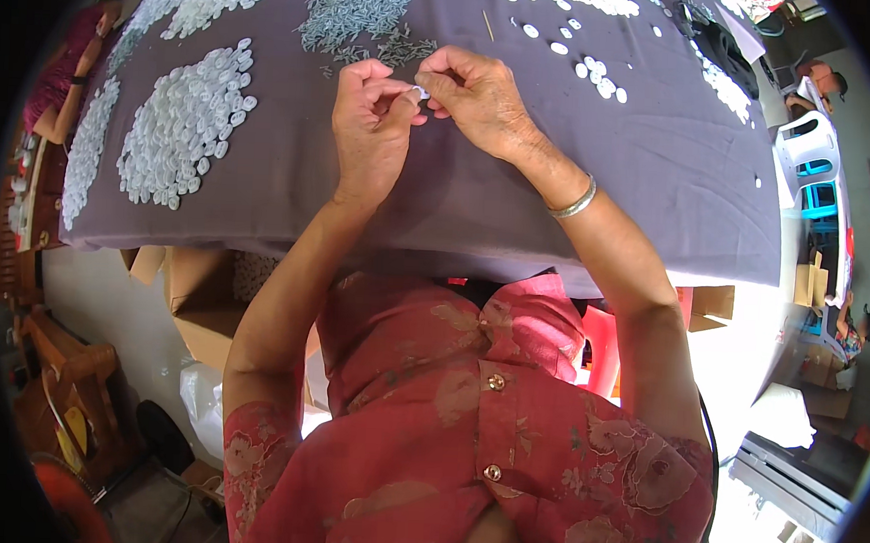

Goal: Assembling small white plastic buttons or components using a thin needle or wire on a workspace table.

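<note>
My left hand (371, 128) and my right hand (483, 104) meet over the table, fingertips nearly touching. Between them shows a small white plastic piece (422, 92), pinched by the left thumb and fingers. The right thumb and forefinger press together at the same spot; what they grip is hidden. Just beyond the hands lies a heap of small grey-blue stick-like pieces (357, 14), with darker ones at its near edge. To the left spreads a large pile of white oval plastic pieces (184, 130). A few loose white oval pieces (599, 77) lie to the right.
A dark cloth covers the table (652, 203). More white pieces lie along its far and left sides. A cardboard box (196, 300) stands beneath the near edge. Another person's arm (74, 91) appears at far left. White chairs (807, 152) stand off to the right.
</note>
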`<state>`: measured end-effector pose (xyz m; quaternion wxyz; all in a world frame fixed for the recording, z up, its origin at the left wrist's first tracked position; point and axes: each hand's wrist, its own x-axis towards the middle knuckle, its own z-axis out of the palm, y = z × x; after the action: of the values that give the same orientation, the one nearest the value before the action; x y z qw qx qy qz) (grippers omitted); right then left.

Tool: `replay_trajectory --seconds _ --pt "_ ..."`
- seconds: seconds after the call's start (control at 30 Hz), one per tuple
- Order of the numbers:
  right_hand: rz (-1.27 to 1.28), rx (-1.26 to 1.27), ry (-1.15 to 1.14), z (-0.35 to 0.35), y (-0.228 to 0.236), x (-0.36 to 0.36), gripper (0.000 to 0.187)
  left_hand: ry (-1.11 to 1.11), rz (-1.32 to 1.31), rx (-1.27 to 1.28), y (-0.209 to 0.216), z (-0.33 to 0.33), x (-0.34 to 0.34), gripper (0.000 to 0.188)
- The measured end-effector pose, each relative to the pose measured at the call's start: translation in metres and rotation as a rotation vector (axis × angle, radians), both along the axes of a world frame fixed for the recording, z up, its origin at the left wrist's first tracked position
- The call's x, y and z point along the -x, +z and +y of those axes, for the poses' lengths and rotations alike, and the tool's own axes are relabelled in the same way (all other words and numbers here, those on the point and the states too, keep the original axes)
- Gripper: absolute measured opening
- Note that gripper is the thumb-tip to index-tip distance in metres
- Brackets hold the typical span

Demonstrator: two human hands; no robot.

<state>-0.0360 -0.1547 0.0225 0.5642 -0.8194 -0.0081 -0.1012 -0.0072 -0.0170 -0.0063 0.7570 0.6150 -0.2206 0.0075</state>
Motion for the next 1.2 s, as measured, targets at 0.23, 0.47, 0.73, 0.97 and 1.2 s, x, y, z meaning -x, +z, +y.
replay_trajectory --seconds 0.23,0.47,0.73,0.97,1.2 --pt "-0.060 0.052 0.013 -0.005 -0.001 0.000 0.015 -0.008 -0.002 -0.009 0.002 0.000 0.001 0.029" --pt "0.056 -0.172 -0.018 -0.019 0.009 -0.001 0.020 0.002 0.005 -0.006 0.001 0.000 0.000 0.029" --pt "-0.033 0.240 -0.375 -0.102 0.010 -0.013 0.016 -0.011 0.042 -0.005 0.002 -0.002 0.001 0.030" --pt "-0.109 0.915 -0.285 -0.156 -0.008 -0.015 0.017 -0.021 0.059 0.003 0.004 -0.001 0.001 0.030" --pt "-0.156 1.244 -0.144 -0.147 -0.003 -0.020 0.018 -0.015 0.052 -0.005 0.002 -0.002 0.000 0.030"
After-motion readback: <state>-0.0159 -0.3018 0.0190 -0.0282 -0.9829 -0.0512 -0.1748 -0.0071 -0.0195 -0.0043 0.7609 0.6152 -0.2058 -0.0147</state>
